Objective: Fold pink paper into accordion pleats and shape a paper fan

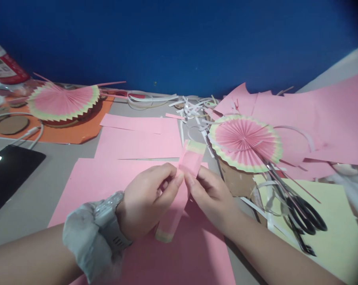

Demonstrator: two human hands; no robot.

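My left hand [149,198], with a grey watch on its wrist, and my right hand [210,194] pinch a folded pink paper strip [191,160] with pale yellow ends. They hold it between them just above a large pink sheet [92,178]. The strip's upper end stands up past my fingertips and its lower end hangs below my left palm. To the right lies a pleated round paper fan [244,142], pink with a yellow-green rim. A second such fan [63,102] lies at the far left.
Black scissors [300,213] lie on a pale yellow sheet [336,221] at the right. More pink sheets [315,118] and white paper trimmings [193,107] cover the back. An orange sheet [63,132], a black device [9,174] with a white cable and a blue wall [179,39] are there.
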